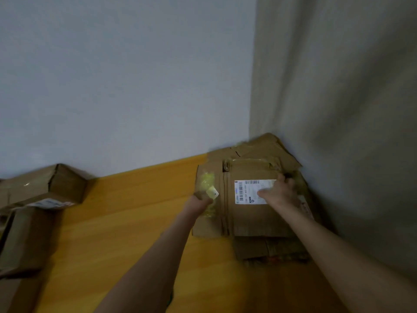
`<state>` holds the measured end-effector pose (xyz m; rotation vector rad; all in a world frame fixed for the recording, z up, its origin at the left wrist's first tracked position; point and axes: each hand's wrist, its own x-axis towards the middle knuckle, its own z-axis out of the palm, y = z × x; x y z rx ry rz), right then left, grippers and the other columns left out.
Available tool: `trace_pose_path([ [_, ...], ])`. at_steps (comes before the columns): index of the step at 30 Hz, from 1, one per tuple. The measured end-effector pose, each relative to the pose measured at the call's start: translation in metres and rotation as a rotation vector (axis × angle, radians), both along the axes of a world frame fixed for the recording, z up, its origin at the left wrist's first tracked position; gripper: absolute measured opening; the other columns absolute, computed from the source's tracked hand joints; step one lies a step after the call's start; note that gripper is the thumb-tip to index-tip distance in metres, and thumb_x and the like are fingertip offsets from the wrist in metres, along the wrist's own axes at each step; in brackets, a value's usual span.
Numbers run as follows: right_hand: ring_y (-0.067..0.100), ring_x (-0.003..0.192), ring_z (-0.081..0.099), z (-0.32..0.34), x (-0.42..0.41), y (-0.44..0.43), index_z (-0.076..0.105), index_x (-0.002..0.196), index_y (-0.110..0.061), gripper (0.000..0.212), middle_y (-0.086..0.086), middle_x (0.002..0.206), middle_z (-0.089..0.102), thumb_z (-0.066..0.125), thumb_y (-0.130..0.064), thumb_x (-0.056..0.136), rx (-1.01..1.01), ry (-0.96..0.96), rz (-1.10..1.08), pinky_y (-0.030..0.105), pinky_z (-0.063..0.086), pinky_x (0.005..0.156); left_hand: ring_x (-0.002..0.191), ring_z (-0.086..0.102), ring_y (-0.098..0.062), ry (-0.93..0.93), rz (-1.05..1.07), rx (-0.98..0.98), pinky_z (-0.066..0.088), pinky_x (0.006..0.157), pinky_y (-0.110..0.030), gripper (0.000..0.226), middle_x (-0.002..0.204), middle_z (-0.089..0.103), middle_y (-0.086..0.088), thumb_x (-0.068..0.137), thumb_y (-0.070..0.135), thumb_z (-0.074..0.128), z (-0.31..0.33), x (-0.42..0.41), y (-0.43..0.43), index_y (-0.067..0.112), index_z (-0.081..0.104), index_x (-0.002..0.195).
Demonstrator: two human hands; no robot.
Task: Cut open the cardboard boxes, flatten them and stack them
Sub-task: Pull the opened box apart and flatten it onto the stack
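Boxes (42,188), unflattened, lie far left on the floor (135,211). Our left grip (201,199) clenches a yellow cutter (213,192) over the corner's flattened stack (248,220). Our right grip (282,192) rests on its barcode label (247,192), print blurred; whether it clasps, we cannot tell.

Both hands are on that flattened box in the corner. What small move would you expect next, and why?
Probably the right hand presses the flattened box down square on the stack and lets go. The box already lies flat there, while the left hand grips a pale tool, and unflattened boxes wait at the left.
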<state>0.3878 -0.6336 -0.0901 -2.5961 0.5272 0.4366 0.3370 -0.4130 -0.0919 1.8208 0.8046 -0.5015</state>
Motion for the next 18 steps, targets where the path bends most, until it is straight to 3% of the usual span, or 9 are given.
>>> trace_pose_path([
  [4,0.033,0.135,0.028,0.006,0.002,-0.001,0.029,0.143,-0.024,0.074,0.012,0.150,0.022,0.066,-0.045,0.083,-0.190,-0.153,0.258,0.046,0.034,0.106,0.109,0.060,-0.034,-0.009,-0.007,0.012,0.051,0.095,-0.049,0.048,0.120,0.060,-0.020,0.090,0.022,0.064,0.002,0.006,-0.016,-0.002,0.052,0.130],
  [8,0.032,0.140,0.019,0.011,-0.003,0.009,0.031,0.145,-0.026,0.072,0.009,0.153,0.018,0.060,-0.054,0.085,-0.240,-0.131,0.470,0.045,0.027,0.111,0.116,0.055,-0.034,-0.054,-0.117,0.076,0.049,0.097,-0.047,0.058,0.129,0.054,-0.019,0.090,0.025,0.064,0.009,0.019,-0.045,0.001,0.041,0.137],
  [10,0.033,0.142,0.016,0.007,-0.009,0.012,0.033,0.143,-0.026,0.070,0.009,0.153,0.018,0.059,-0.054,0.084,-0.250,-0.100,0.507,0.048,0.023,0.114,0.122,0.050,-0.033,-0.075,-0.264,0.162,0.046,0.102,-0.044,0.065,0.137,0.047,-0.018,0.089,0.023,0.065,0.009,0.021,-0.057,0.005,0.034,0.144],
  [14,0.035,0.142,0.012,-0.007,-0.021,0.009,0.033,0.140,-0.025,0.067,0.010,0.151,0.016,0.059,-0.053,0.085,-0.248,-0.042,0.522,0.055,0.021,0.114,0.140,0.029,-0.033,-0.120,-0.651,0.540,0.037,0.111,-0.044,0.086,0.153,0.020,-0.015,0.086,0.034,0.067,-0.001,0.007,-0.066,0.016,0.015,0.153],
  [18,0.035,0.140,0.016,-0.017,-0.026,0.003,0.032,0.141,-0.024,0.067,0.011,0.150,0.017,0.059,-0.050,0.086,-0.245,0.000,0.538,0.053,0.027,0.111,0.142,0.022,-0.034,-0.087,-0.740,0.552,0.034,0.112,-0.045,0.092,0.157,0.011,-0.013,0.087,0.034,0.066,-0.012,-0.002,-0.071,0.020,0.006,0.155],
])
